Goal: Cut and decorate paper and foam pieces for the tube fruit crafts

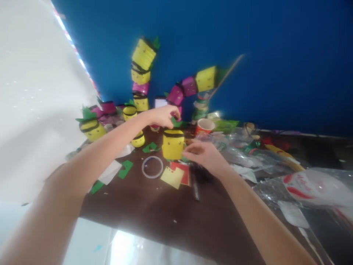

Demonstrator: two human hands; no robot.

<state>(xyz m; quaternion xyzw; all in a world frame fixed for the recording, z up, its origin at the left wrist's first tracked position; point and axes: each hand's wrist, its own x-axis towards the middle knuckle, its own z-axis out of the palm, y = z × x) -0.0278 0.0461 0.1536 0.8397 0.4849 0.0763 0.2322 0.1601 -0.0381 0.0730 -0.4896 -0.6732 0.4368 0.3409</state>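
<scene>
A yellow cup point(173, 145) with a dark band round its rim and small stuck-on eyes stands upright on the dark table. Over its top reaches my left hand point(165, 116), its fingers bent and pinched at a green paper leaf piece point(175, 123). Blur hides the exact grip. My right hand point(202, 154) is at the cup's right side, fingers curled and fingertips against its edge. In front of the cup lie a roll of clear tape point(142, 167), a pale yellow paper piece point(172, 177) and a red one point(186, 173).
Yellow and purple cups, some joined in chains point(140, 75), lean against the blue wall point(275, 66). Green paper scraps point(125, 169) lie left. At right are a red cup point(205, 126), clear plastic bottles point(239, 149) and a large plastic bag point(314, 187). A stick point(227, 75) slants up behind.
</scene>
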